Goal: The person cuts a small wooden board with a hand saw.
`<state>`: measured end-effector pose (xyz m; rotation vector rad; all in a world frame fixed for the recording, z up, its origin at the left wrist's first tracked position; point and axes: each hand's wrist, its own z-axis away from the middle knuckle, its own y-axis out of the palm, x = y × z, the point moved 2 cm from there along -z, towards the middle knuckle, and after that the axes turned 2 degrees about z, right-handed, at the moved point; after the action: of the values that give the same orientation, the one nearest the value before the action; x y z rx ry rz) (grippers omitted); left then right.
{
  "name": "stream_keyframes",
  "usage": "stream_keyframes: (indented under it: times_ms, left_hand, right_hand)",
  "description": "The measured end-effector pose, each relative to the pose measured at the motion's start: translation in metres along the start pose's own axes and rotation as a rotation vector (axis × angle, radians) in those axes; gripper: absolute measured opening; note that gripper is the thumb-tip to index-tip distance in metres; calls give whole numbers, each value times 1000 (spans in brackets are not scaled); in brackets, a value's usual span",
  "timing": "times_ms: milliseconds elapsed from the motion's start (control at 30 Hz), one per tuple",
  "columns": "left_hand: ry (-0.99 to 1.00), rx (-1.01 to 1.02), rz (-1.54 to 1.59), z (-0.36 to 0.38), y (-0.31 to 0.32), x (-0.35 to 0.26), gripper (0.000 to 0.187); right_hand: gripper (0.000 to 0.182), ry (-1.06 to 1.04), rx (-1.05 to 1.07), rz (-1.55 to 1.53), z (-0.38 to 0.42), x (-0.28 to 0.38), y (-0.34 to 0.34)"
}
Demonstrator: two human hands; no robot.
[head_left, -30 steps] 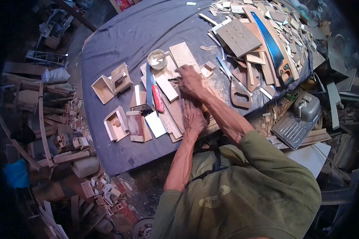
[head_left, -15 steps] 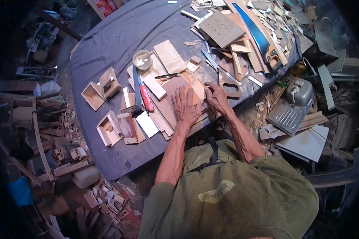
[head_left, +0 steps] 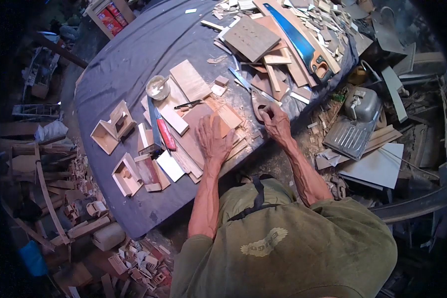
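Observation:
My left hand (head_left: 214,140) lies with outstretched fingers on a small orange-brown wood piece (head_left: 225,127), atop flat boards. Beside its fingertips is a pale wood piece (head_left: 229,115) with a grooved-looking surface. My right hand (head_left: 277,123) is at the wooden handle of a handsaw (head_left: 257,102), its fingers curled at the handle's near edge. That saw lies on the cloth, blade pointing away to the upper left. A slim black pen-like tool (head_left: 188,105) rests on boards beyond my left hand. Left of it is a red-handled tool (head_left: 166,134).
A pot with whitish contents (head_left: 158,88) stands beside a plywood board (head_left: 189,79). Small wooden boxes (head_left: 127,174) sit at the table's left. A larger blue-bladed saw (head_left: 290,35) lies across scrap wood at upper right. A metal sink (head_left: 355,121) is beyond the table's right edge.
My right hand has left the wood pieces and moved right to the handsaw's handle. My left hand stays on the small wood piece. The view has shifted slightly.

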<state>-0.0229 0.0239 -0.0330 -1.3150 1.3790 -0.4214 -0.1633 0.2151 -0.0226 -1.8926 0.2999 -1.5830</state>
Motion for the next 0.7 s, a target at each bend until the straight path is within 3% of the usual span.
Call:
stream_keyframes:
  times_ms: [267, 467, 600, 667, 700]
  left_hand:
    - [6, -10, -22, 1, -7, -5, 65]
    - [-38, -38, -38, -1, 1, -3, 58]
    - [-57, -47, -116, 0, 4, -5, 57]
    - [-61, -46, -148, -2, 5, -7, 58]
    - [-60, -49, -163, -2, 6, -7, 57]
  right_hand:
    - [17, -31, -32, 36, -2, -27, -27]
    - [35, -316, -320, 180, -31, -41, -45]
    - [45, -308, -540, 334, -68, -66, -88]
    - [56, -167, -695, 333, -92, -102, -108]
    - [61, 12, -741, 381, -105, -121, -115]
